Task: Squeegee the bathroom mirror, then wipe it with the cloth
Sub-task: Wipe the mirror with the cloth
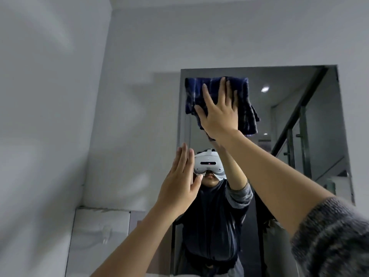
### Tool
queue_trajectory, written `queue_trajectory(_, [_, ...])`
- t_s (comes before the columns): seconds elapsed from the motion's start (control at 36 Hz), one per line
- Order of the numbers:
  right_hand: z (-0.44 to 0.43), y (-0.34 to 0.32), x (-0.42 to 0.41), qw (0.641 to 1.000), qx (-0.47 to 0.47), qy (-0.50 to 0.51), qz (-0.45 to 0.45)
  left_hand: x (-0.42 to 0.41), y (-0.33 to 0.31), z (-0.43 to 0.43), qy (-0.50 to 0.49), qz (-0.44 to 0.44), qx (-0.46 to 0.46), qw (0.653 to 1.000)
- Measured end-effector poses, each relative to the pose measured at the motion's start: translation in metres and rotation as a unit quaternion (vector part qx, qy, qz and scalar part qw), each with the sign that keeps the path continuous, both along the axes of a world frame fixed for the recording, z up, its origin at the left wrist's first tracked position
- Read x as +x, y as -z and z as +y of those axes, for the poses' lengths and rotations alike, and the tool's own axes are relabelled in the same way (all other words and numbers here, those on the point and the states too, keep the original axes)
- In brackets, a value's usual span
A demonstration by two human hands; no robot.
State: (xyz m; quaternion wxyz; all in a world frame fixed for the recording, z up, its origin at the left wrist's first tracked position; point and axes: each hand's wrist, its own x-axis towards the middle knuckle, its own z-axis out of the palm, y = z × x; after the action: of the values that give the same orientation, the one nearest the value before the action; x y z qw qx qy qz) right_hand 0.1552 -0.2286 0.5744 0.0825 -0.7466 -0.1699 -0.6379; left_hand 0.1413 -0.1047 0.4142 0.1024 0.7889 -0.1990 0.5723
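The bathroom mirror [311, 120] hangs on the white wall, right of centre. A dark blue cloth [245, 100] is pressed flat against its upper left part by my right hand [217, 110], fingers spread over the cloth. My left hand [177, 184] is lower, held flat with fingers together at the mirror's left edge, holding nothing. The cloth's lower right corner hangs loose. No squeegee is in view.
The mirror reflects a person in a dark top wearing a white headset [207, 164], plus a glass partition and ceiling light. A white wall [60, 116] fills the left side. A white box-like unit [99, 232] sits low on the left.
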Motion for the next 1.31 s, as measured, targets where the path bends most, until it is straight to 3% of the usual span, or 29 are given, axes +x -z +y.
queue_trajectory(0.14, [-0.021, 0.017, 0.002, 0.965, -0.255, 0.044, -0.038, -0.003, 0.023, 0.0, 0.006, 0.019, 0.006, 1.0])
queue_trajectory(0.25, [-0.078, 0.015, 0.0, 0.941, -0.321, 0.095, -0.038, -0.001, 0.026, 0.0, -0.008, 0.008, 0.012, 1.0])
queue_trajectory(0.33, [-0.125, 0.01, -0.003, 0.965, -0.238, 0.11, -0.004, 0.0, 0.026, -0.002, -0.014, 0.007, 0.007, 1.0])
queue_trajectory(0.47, [-0.189, 0.023, -0.001, 0.995, 0.007, 0.09, 0.041, 0.0, 0.027, -0.004, -0.013, 0.011, 0.002, 1.0])
queue_trajectory(0.56, [-0.195, 0.044, 0.0, 0.985, 0.147, 0.065, 0.057, -0.001, 0.028, -0.005, -0.003, 0.021, -0.011, 1.0])
queue_trajectory(0.69, [-0.15, 0.067, 0.0, 0.94, 0.336, -0.002, 0.057, -0.002, 0.04, -0.01, 0.002, 0.03, -0.008, 1.0])
queue_trajectory(0.86, [-0.078, 0.079, 0.003, 0.921, 0.386, -0.027, 0.044, -0.001, 0.059, -0.009, 0.007, 0.031, 0.005, 0.999])
queue_trajectory(0.97, [-0.036, 0.062, 0.0, 0.948, 0.311, -0.047, 0.043, -0.001, 0.063, -0.008, 0.011, 0.028, 0.011, 1.0])
queue_trajectory(1.11, [0.007, 0.044, -0.003, 0.999, 0.022, -0.015, 0.035, -0.001, 0.063, -0.006, 0.003, 0.03, 0.013, 0.999])
queue_trajectory(1.19, [0.017, 0.051, -0.004, 0.991, -0.135, 0.007, 0.022, -0.003, 0.063, -0.005, 0.0, 0.03, 0.014, 0.999])
queue_trajectory(1.31, [-0.001, 0.067, -0.001, 0.971, -0.238, 0.03, -0.006, -0.004, 0.061, -0.006, -0.006, 0.029, 0.018, 0.999])
